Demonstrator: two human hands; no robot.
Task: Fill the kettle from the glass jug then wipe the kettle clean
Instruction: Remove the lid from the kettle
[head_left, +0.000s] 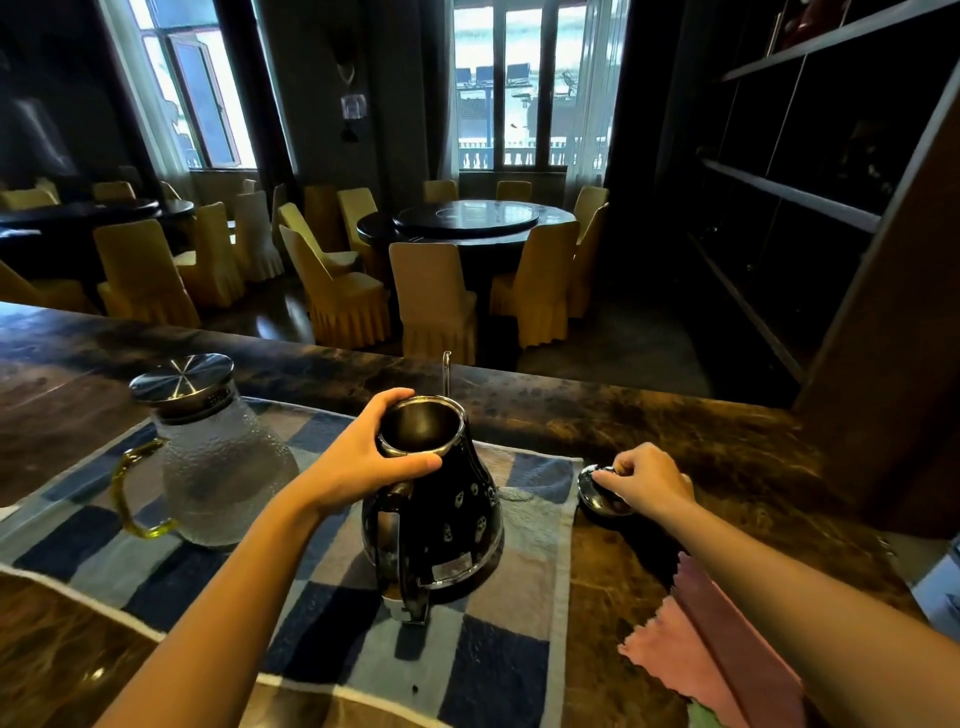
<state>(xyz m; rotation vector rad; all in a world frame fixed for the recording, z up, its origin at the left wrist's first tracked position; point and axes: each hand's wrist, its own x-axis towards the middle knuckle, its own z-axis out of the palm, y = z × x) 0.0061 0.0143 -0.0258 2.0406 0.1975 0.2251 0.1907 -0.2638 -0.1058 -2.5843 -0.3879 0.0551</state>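
Your left hand (363, 457) is clamped around the open neck of the kettle (436, 519), thumb on the near side of the rim and fingers curled over the far side. Your right hand (647, 480) rests with fingertips pinched on the kettle lid (597, 493), which lies on the dark marbled counter (727, 441) just right of the mat.

Nearest you, a pink cloth (711, 654) lies on the counter under your right forearm, untouched. The kettle stands upright on a blue and grey checked mat (311, 649), its handle facing you and its thin spout pointing away. Its mouth is uncovered; the inside looks dark and probably empty, though no water line can be made out.

To the left on the same mat, well apart from the kettle, stands the glass jug (218, 467), yellow handle toward you and metal lid on. Its textured wall hides the water level.

Judging by this, only the lid removal is done; pouring and wiping remain.

Beyond the counter, a dim dining room holds round tables and yellow-covered chairs (431, 296).
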